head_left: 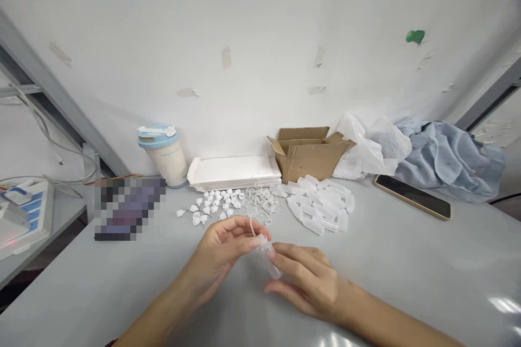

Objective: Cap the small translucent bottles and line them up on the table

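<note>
A small translucent squeeze bottle (273, 267) is tilted between my hands, its neck toward the upper left. My right hand (311, 276) is closed around the bottle's body, thumb below and fingers above. At the neck, my left hand (230, 244) pinches a thin white looped strap (252, 226), which curves up past the fingertips. Whether the strap encircles the neck, I cannot tell. Beyond my hands lie several white pointed caps (215, 205), a tangle of white straps (262, 201) and a heap of translucent bottles (319, 203).
Against the wall stand a paper cup with a blue lid (165, 160), stacked white flat boxes (234, 171) and an open cardboard box (311, 160). Plastic bags (362, 146), a blue cloth (451, 154) and a phone (413, 196) are at right. A blurred-out item (134, 209) lies left.
</note>
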A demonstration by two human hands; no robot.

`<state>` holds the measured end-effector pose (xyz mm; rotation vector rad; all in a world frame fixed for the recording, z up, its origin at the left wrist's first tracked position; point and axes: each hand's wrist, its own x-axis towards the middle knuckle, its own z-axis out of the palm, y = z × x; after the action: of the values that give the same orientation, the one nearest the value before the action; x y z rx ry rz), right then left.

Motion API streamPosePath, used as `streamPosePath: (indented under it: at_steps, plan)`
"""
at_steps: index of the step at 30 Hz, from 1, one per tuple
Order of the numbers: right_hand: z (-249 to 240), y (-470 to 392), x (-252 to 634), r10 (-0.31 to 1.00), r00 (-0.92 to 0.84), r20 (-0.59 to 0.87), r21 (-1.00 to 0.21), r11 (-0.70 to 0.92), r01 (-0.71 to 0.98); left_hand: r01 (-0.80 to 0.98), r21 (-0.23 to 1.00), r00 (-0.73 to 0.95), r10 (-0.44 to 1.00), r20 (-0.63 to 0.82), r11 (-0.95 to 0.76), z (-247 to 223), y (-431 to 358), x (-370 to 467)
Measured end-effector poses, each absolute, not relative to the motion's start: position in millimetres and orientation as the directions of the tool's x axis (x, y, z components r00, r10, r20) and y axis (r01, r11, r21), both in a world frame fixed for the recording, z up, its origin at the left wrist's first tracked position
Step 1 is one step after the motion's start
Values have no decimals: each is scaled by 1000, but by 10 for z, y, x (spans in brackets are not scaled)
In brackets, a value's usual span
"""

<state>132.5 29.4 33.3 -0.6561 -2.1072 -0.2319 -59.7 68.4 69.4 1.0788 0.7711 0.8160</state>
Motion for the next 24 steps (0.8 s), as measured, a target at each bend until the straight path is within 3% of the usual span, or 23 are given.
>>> streamPosePath:
  at_steps: [3, 5, 7, 10, 14, 17, 19, 21, 24]
  plan:
    - [364, 265, 1322, 547, -385, 744, -362, 813, 455, -143, 977, 476, 877, -70, 156, 658, 680, -603]
    - [356, 253, 1308, 705, -304, 641, -623, 709, 332, -126, 987, 490, 871, -22, 96, 629, 664, -593]
    - [338, 248, 1289, 797, -272, 539, -779, 595, 197, -120, 991, 505, 863, 6, 64, 605, 645, -574]
    - [312, 251, 1274, 800, -277, 533, -805, 580, 125, -91, 996, 497, 867, 23, 26, 592, 631, -549]
    - [294, 270, 1282, 776, -258, 576, -750, 627, 212, -1, 1000, 489, 872, 0, 0, 606, 643, -545]
    - [295, 289, 1287, 820, -219, 528, -790, 569, 226, 177, 965, 416, 903, 104, -193, 621, 638, -571]
    - [306, 295, 1284, 881, -179, 438, -859, 469, 204, 333, 820, 354, 868, 349, -466, 635, 616, -592]
    - [322, 293, 1274, 939, -140, 315, -931, 334, 148, 420, 564, 406, 703, 584, -711, 648, 576, -604]
    - [337, 277, 1250, 979, -138, 151, -987, 157, 33, 397, 239, 602, 448, 660, -886, 642, 493, -594]
